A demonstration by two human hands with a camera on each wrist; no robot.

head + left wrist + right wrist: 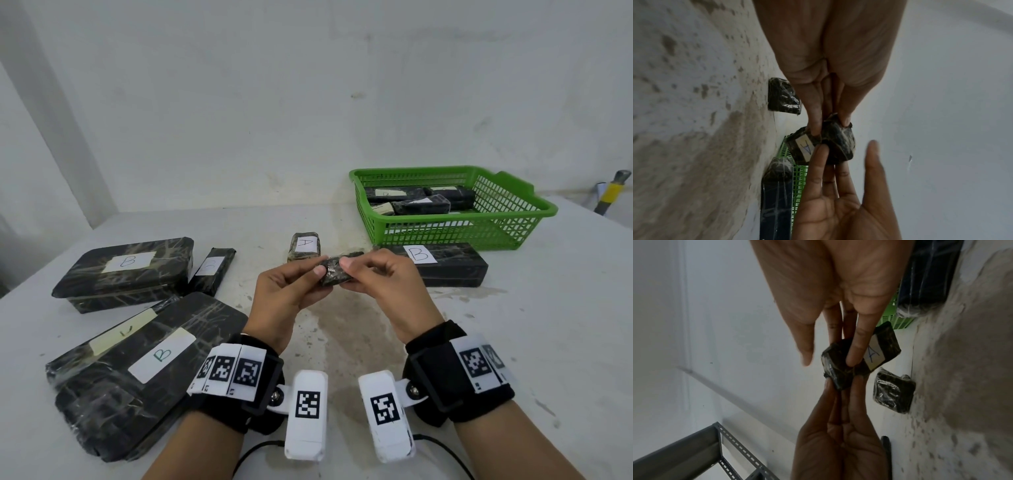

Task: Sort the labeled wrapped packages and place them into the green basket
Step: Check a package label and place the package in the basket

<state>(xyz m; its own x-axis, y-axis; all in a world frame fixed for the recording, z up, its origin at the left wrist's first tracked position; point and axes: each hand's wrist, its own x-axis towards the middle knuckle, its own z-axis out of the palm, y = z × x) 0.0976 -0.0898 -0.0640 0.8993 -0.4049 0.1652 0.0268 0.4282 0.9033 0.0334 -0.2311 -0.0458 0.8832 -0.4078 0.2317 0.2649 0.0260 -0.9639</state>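
Item: small wrapped package (337,273), label "A" on underside (legible in wrist views only). Held above table (513,342) at frame centre; long axis roughly 8–2 o'clock, far end toward green basket (507,219).
Left hand (291,294): thumb and fingers pinching package's 8 o'clock end.
Right hand (387,281): fingers curled, gripping 2 o'clock end; package lies between both hands' fingertips.
Basket at 2 o'clock, holds several packages. Second "A" package (305,246) on table at 12 o'clock, just beyond hands.
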